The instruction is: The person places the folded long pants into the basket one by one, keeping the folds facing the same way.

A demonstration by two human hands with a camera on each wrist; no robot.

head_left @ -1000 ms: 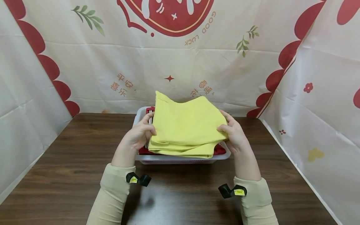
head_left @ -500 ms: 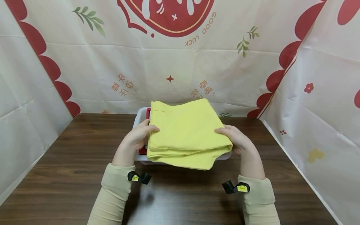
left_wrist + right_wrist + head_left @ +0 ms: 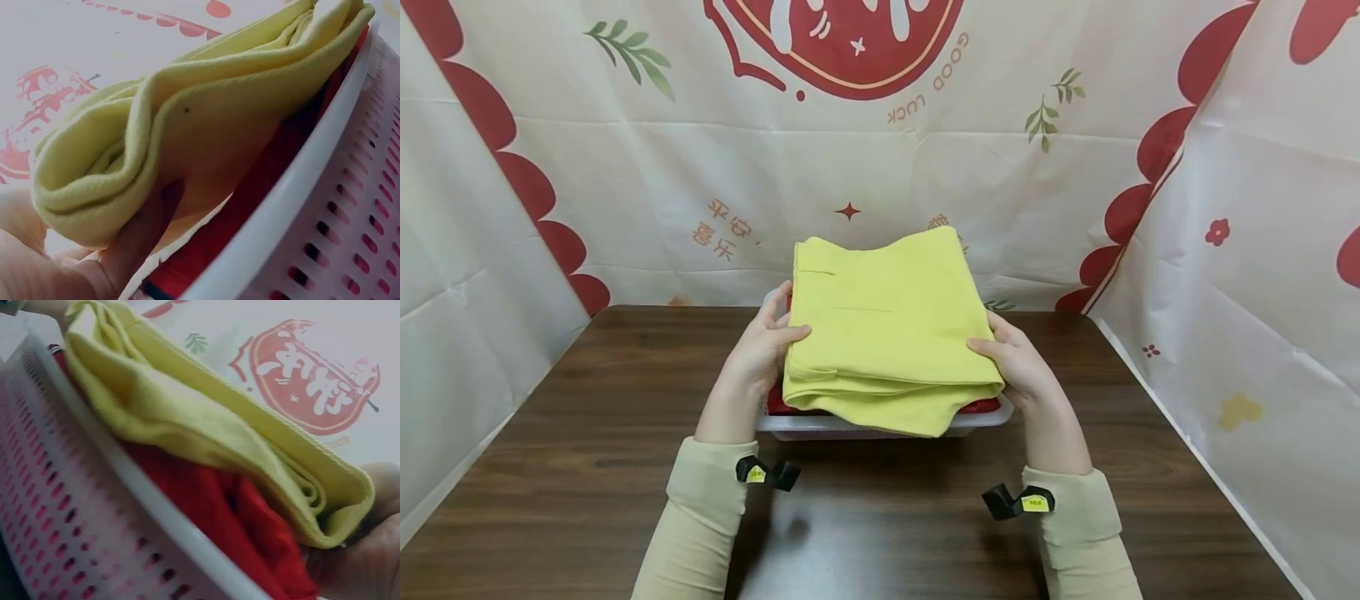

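A folded yellow garment (image 3: 887, 325), several layers thick, is held by both hands over a white basket (image 3: 895, 425). My left hand (image 3: 758, 350) grips its left edge, thumb on top and fingers beneath. At the opposite edge my right hand (image 3: 1018, 358) pinches it the same way. Rolled fabric folds of the yellow garment (image 3: 206, 100) show in the left wrist view, close above the basket rim (image 3: 281, 194). Red cloth (image 3: 212, 500) lies inside the basket under the yellow garment, mostly hidden by it in the head view.
The basket has perforated sides (image 3: 56, 487) and stands on a dark wooden table (image 3: 587, 467) near its back edge. Behind hangs a white printed curtain (image 3: 700, 167), with another curtain panel (image 3: 1247, 333) along the right side. Each wrist wears a small black camera (image 3: 1018, 502).
The yellow garment first dipped toward me over the basket front, then rose and tilted back up, shifting slightly left. Both hands kept their grip on it throughout.
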